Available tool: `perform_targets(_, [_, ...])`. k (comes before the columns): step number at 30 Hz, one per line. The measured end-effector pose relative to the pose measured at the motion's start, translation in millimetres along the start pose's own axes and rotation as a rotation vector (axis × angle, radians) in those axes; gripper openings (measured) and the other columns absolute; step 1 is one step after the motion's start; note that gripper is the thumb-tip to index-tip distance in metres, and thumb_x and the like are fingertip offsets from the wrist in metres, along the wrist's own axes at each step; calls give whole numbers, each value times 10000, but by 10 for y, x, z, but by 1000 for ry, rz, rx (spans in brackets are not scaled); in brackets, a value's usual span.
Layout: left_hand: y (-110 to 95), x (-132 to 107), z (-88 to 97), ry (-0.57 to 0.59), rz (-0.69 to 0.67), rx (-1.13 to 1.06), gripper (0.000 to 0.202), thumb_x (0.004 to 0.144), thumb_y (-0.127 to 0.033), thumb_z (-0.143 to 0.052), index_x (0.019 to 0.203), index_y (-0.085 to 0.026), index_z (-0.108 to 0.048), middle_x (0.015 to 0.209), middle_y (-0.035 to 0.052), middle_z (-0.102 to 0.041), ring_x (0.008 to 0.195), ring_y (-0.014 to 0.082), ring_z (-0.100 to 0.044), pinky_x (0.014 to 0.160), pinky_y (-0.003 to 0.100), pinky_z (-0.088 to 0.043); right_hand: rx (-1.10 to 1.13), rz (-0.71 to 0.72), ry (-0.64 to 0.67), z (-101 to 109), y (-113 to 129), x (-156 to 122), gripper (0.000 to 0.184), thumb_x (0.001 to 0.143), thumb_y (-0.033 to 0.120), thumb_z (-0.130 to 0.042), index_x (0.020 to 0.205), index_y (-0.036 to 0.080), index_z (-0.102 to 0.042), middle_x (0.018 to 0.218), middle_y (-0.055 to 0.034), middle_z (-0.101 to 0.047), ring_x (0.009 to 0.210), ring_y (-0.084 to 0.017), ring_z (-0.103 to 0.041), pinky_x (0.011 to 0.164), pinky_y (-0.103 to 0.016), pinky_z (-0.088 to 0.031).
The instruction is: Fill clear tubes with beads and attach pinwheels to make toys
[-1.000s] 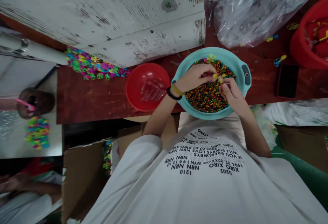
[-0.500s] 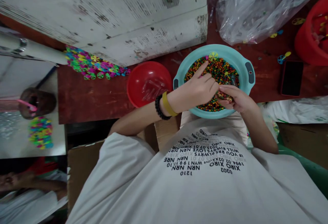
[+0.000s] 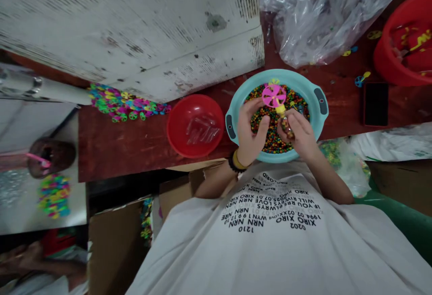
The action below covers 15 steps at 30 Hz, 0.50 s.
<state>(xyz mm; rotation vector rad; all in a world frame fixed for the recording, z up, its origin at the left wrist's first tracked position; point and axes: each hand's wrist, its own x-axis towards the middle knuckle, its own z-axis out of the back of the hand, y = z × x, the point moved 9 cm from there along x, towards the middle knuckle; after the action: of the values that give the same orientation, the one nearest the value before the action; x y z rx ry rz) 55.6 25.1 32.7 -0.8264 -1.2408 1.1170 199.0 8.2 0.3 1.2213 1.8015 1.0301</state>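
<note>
My right hand is closed around a small clear tube filled with coloured beads. A yellow stopper with a pink spoked wheel stands at the tube's upper end. My left hand is beside the wheel, thumb and fingers apart; whether a fingertip touches the wheel I cannot tell. Both hands are over a light blue basin of small multicoloured beads. On the beads near the far rim lies a yellow-green wheel piece, partly covered by the pink one.
Left of the basin is a red bowl with clear empty tubes. Colourful wheel pieces are heaped farther left, by a large white box. A phone, plastic bag and red bucket are right. Another person's arm shows lower left.
My left hand has drawn back from the tube and spread its fingers. A pink wheel stopper now shows on the tube, which my right hand still grips. The view has shifted slightly.
</note>
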Motion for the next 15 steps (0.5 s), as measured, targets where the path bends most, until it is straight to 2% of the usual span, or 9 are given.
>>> perform_targets(2, [25, -5, -188, 28, 148, -243, 474, 974, -671, -669, 1174, -241, -665, 1181, 80, -785, 1276, 261, -726, 1117, 445, -586, -192, 66, -72, 52, 57, -25, 417, 1003, 658, -616, 916, 268, -496, 691, 40, -493, 560, -117, -397, 486, -250, -292])
perform_targets(4, [104, 8, -371, 120, 280, -449, 474, 919, -669, -748, 1067, -225, -674, 1081, 72, -797, 1292, 294, -725, 1109, 459, -595, -178, 16, -44, 32, 18, -33, 423, 1000, 661, -614, 918, 268, -480, 696, 42, -492, 537, -110, -377, 466, -250, -278])
perform_targets(6, [211, -2, -450, 174, 363, -571, 600, 811, -748, -810, 1051, -212, -685, 1120, 95, -796, 1341, 339, -693, 1139, 503, -579, 6, -169, 138, -125, -121, -49, 438, 1011, 689, -551, 933, 267, -464, 632, 77, -417, 452, -93, -265, 407, -247, -214])
perform_targets(8, [314, -69, -510, 233, 430, -624, 790, 691, -859, -818, 1129, -211, -702, 1207, 122, -789, 1351, 370, -679, 1135, 528, -583, 168, -364, 374, -347, -226, -126, 457, 1013, 716, -485, 932, 266, -453, 575, 116, -305, 406, -84, -153, 367, -246, -156])
perform_targets(9, [354, -117, -533, 247, 463, -631, 843, 671, -893, -800, 1161, -213, -708, 1228, 128, -788, 1346, 373, -682, 1127, 530, -590, 193, -405, 438, -408, -238, -148, 467, 1012, 725, -459, 924, 267, -446, 567, 124, -278, 403, -83, -130, 363, -244, -152])
perform_targets(10, [382, -164, -542, 236, 487, -633, 845, 692, -909, -768, 1169, -214, -716, 1232, 130, -790, 1343, 368, -685, 1123, 525, -594, 176, -388, 434, -412, -229, -129, 466, 1014, 724, -439, 918, 268, -435, 569, 124, -274, 406, -83, -129, 369, -241, -159])
perform_targets(12, [382, -229, -521, 164, 492, -632, 774, 804, -904, -666, 1115, -200, -744, 1211, 131, -800, 1353, 345, -684, 1140, 510, -588, 2, -229, 243, -264, -151, -18, 428, 1024, 682, -442, 921, 267, -426, 607, 101, -338, 435, -87, -204, 408, -235, -203])
perform_targets(14, [338, -263, -455, 65, 454, -609, 698, 893, -855, -606, 1022, -188, -767, 1147, 123, -815, 1351, 322, -689, 1167, 498, -574, -336, -42, 8, -94, -6, 21, 376, 1008, 616, -521, 931, 256, -446, 691, 53, -444, 518, -100, -345, 478, -242, -269])
perform_targets(15, [318, -279, -419, 30, 442, -586, 642, 920, -811, -616, 978, -191, -772, 1102, 109, -822, 1336, 310, -700, 1177, 496, -568, -512, 22, -66, -61, 60, 5, 360, 986, 587, -572, 930, 249, -459, 734, 27, -481, 572, -112, -404, 513, -250, -295])
